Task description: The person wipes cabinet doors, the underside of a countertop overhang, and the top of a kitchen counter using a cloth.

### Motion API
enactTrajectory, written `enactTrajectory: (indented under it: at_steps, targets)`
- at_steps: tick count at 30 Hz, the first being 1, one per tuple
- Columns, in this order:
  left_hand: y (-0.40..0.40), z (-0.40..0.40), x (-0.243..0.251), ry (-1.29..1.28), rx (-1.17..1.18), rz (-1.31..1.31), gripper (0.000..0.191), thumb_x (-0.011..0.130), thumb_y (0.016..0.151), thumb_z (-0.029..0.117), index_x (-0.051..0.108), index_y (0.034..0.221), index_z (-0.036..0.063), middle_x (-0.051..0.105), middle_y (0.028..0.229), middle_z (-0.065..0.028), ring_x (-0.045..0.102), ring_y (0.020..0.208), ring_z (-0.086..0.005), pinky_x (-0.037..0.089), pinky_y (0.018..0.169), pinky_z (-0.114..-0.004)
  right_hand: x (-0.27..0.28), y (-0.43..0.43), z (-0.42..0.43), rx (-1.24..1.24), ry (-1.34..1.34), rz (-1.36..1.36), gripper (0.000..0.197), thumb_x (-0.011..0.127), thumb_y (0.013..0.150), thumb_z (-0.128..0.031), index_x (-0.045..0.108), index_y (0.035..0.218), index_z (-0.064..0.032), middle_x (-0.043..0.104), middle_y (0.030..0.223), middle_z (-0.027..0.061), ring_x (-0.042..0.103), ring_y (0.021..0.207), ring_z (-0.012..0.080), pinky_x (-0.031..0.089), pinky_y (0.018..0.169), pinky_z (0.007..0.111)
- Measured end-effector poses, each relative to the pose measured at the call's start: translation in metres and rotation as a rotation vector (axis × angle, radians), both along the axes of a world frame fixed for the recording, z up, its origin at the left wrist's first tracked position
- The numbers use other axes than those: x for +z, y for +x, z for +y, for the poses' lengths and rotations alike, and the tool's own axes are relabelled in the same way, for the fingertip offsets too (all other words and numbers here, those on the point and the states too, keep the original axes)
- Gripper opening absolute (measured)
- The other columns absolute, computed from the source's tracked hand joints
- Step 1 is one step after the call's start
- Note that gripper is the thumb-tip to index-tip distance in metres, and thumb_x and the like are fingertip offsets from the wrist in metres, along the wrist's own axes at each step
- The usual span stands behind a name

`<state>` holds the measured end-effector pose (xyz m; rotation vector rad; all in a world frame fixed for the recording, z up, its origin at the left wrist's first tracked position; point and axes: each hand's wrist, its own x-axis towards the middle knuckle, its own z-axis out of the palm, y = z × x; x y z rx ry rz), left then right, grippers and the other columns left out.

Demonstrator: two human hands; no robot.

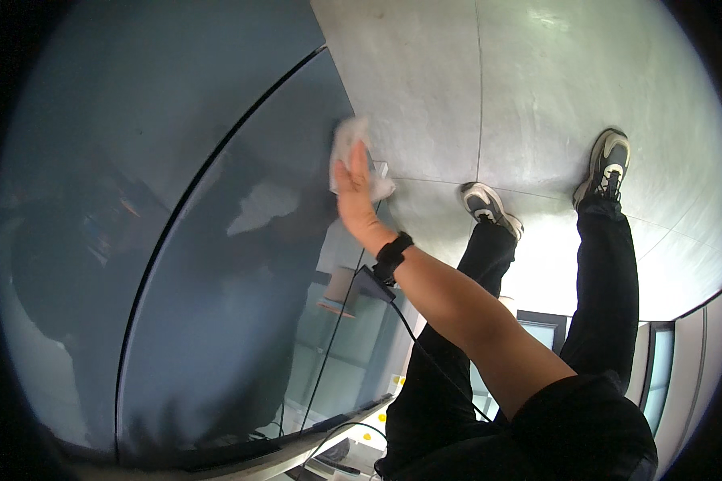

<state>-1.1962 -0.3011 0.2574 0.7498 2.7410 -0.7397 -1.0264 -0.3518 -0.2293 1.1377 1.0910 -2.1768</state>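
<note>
My right hand (354, 180) reaches across to the left, pressing a crumpled white cloth (350, 135) at the edge of a glossy blue-grey panel (259, 240). The cloth shows around and under the fingers, with one corner sticking out beside the palm. A black band (392, 257) circles the wrist, and a small dark device (374, 285) with a black cable is close to it. A long dark seam (174, 210) divides the panel, whose surface mirrors pale shapes and shadows. My left hand is out of view.
Large grey floor tiles (421, 78) lie right of the panel. My feet, in grey and beige sneakers (487, 204), stand on them. The black cable (433, 361) runs down to my clothes. Dark-framed panes (659, 367) are at the lower right.
</note>
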Motion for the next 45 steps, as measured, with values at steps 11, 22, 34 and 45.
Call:
enactTrajectory:
  at_steps: [11, 22, 34, 45]
  targets:
    - [-0.004, 0.002, 0.012, 0.059, -0.002, -0.048, 0.052, 0.047, 0.102, 0.043, 0.059, 0.14, 0.0089, 0.05, 0.15, -0.0189, 0.038, 0.145, -0.0348, 0.017, 0.123, -0.059, 0.049, 0.071, 0.006, 0.078, -0.135, -0.266, 0.07, 0.038, 0.11, -0.03, 0.001, 0.162, -0.004, 0.007, 0.17, 0.0139, 0.013, 0.156, 0.0258, 0.013, 0.125, 0.038]
    - [-0.001, -0.002, 0.017, 0.081, -0.011, -0.082, 0.052, 0.049, 0.101, 0.041, 0.059, 0.14, 0.0083, 0.049, 0.151, -0.0201, 0.037, 0.146, -0.0367, 0.016, 0.123, -0.06, 0.289, 0.111, 0.011, 0.33, -0.004, 0.286, 0.079, 0.043, 0.106, -0.043, 0.004, 0.162, -0.004, -0.001, 0.169, 0.0215, 0.002, 0.156, 0.0405, 0.01, 0.125, 0.057]
    - [-0.008, 0.001, 0.027, 0.201, 0.03, -0.137, 0.052, 0.05, 0.1, 0.04, 0.059, 0.14, 0.0077, 0.048, 0.152, -0.0213, 0.035, 0.147, -0.0387, 0.015, 0.123, -0.061, 0.059, 0.1, 0.009, 0.19, -0.171, -0.455, 0.079, 0.044, 0.106, -0.041, 0.001, 0.163, -0.0048, 0.008, 0.169, 0.0171, 0.013, 0.155, 0.0314, 0.014, 0.124, 0.045]
    - [0.004, -0.008, 0.048, 0.447, 0.164, -0.266, 0.052, 0.051, 0.099, 0.039, 0.059, 0.139, 0.0072, 0.046, 0.153, -0.0224, 0.034, 0.147, -0.0406, 0.014, 0.123, -0.062, 0.32, 0.029, 0.036, 0.244, -0.037, 0.995, 0.041, 0.068, 0.087, -0.026, 0.063, 0.128, -0.0272, 0.048, 0.147, 0.0037, 0.036, 0.141, 0.0341, 0.016, 0.119, 0.06]
